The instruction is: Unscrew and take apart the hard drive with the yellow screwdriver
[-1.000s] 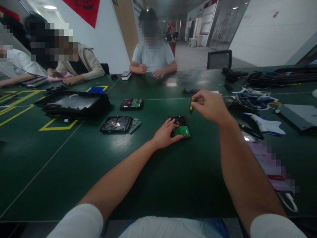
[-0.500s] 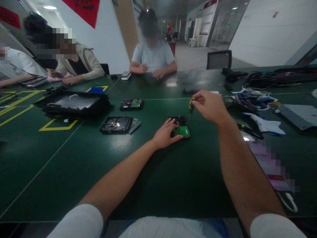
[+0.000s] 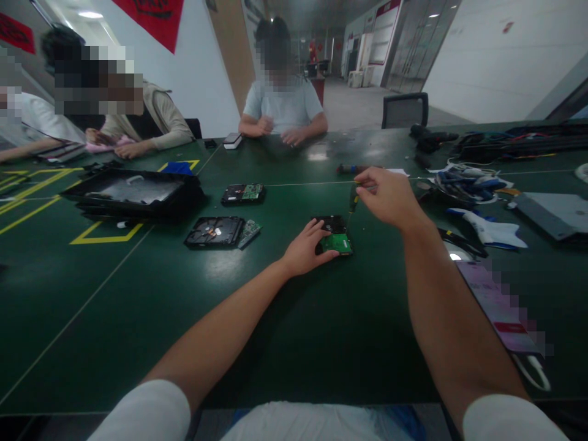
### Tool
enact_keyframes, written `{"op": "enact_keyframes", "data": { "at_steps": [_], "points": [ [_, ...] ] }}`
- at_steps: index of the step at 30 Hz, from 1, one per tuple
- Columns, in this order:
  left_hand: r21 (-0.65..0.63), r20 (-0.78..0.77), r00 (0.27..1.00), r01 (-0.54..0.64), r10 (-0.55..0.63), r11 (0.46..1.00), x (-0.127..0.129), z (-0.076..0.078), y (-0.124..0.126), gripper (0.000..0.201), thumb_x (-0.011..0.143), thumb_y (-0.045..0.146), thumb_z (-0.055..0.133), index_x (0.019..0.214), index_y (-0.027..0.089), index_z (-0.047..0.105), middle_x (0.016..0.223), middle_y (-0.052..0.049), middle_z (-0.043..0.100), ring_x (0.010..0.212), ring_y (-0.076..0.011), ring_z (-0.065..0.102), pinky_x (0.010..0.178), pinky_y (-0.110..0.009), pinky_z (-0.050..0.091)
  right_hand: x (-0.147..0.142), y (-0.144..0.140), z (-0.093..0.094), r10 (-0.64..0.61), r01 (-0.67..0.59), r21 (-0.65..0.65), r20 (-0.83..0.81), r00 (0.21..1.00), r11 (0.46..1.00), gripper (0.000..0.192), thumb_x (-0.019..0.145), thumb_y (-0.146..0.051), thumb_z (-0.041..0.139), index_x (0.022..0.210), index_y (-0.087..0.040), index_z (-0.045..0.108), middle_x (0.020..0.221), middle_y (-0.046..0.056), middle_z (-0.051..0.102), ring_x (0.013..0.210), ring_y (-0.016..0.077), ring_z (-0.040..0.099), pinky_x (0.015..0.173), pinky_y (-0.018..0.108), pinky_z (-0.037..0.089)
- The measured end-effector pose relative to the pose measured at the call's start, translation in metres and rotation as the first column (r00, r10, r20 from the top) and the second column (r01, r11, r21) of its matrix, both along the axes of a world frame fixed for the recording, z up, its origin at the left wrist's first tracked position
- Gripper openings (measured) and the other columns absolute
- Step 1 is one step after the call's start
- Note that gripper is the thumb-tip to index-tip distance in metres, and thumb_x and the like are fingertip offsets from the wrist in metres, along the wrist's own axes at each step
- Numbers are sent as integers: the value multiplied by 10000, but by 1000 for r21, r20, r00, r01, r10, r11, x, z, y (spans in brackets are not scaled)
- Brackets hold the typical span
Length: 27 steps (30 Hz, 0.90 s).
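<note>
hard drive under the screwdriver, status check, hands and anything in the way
Left hand flat on hard drive, pinning it. Right hand pinching screwdriver upright, tip down on the drive. Nothing between the hands; two other drives off to the left.

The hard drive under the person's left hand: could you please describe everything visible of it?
The hard drive is a small black slab lying flat on the green table, its green circuit board facing up. The left hand presses on its near-left edge; the screwdriver in the right hand stands on it near its right side.

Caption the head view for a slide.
Left hand steadies a hard drive on the green table while right hand holds a screwdriver upright.
</note>
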State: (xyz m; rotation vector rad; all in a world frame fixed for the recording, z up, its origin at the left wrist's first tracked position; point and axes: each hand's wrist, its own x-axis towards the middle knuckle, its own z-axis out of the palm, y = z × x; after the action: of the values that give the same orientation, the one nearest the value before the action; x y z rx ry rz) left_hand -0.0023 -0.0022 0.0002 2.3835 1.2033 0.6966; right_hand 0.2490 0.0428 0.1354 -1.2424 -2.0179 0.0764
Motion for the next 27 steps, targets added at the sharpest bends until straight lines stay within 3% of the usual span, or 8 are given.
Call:
{"op": "enact_keyframes", "data": {
  "at_steps": [17,27],
  "points": [
    [5,8,1000,-2,2,1000,1,1,-1,711,962,668,699,1477,182,631,1753,-179,424,1710,-350,224,1361,-581,326,-2,-1,0,-20,18,-31,-51,999,999,189,874,-265,758,1060,-233,774,1091,115,814,965,336,775,898,524,619],
    [-2,9,1000,-7,7,1000,1,0,0,727,958,687,690,1483,188,628,1760,-170,416,1711,-344,219,1357,-575,334,-3,-3,3,-10,10,-1,-5,1000,1000,182,867,-237,712,1032,-239,790,1093,109,816,938,323,769,912,524,613]
  ]
}}
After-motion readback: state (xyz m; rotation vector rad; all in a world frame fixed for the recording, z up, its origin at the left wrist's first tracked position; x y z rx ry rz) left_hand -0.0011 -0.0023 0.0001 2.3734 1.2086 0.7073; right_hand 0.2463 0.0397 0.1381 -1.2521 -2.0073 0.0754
